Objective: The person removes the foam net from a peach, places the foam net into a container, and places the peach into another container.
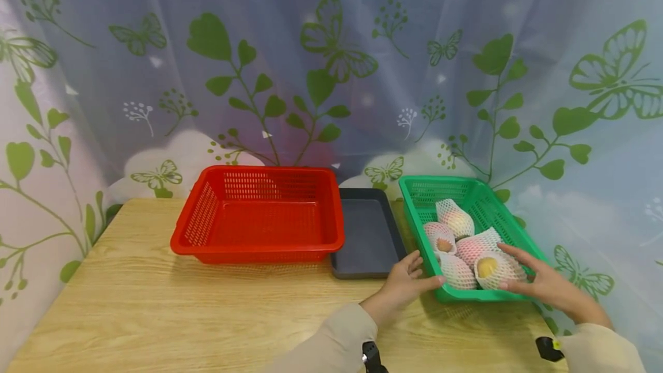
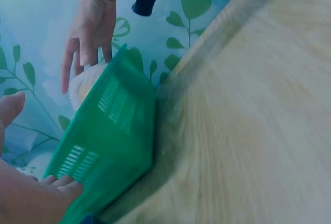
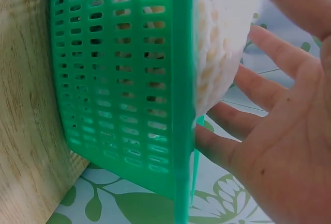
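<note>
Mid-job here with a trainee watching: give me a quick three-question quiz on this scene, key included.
1. How many net-wrapped fruits show in the green basket?
2. True or false: in the head view, the dark gray tray lies between the red basket and the green basket.
3. Which hand is closer to the front-right fruit, the one with a yellow patch: A) left; B) right?

Key:
1. Five.
2. True.
3. B, the right hand.

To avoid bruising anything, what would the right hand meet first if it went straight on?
Probably the front-right netted fruit in the green basket; whether the right hand already touches it is unclear.
</note>
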`<action>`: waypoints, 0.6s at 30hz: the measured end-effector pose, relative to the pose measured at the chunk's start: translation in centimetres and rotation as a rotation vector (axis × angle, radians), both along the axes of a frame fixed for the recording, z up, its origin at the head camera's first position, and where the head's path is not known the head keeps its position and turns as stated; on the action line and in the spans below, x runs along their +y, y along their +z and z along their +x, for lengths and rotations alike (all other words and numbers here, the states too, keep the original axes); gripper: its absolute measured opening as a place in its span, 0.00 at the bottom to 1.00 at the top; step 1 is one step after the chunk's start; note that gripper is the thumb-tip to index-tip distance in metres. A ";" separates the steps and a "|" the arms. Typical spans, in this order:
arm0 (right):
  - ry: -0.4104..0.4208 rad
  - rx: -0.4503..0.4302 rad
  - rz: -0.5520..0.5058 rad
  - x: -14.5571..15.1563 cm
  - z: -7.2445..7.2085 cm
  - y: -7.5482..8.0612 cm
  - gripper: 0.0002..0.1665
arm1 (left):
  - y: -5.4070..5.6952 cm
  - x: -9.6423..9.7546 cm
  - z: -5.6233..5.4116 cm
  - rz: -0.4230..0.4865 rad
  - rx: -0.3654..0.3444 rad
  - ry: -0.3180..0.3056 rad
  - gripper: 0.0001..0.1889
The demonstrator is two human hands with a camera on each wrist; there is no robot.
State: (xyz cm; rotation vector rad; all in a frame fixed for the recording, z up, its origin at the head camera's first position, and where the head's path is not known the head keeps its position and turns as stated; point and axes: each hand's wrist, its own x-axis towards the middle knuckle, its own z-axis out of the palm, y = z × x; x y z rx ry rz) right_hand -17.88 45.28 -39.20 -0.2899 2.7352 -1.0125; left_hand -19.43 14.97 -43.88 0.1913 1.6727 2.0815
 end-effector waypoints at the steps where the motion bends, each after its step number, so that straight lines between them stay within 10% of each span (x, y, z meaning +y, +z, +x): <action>1: 0.003 0.000 -0.004 0.0 0.0 -0.1 0.47 | -0.1 0.3 0.1 0.023 -0.016 0.009 0.40; 18: -0.043 -0.081 -0.011 0.5 -1.4 -1.8 0.48 | -0.7 2.5 0.7 0.088 -0.161 0.160 0.26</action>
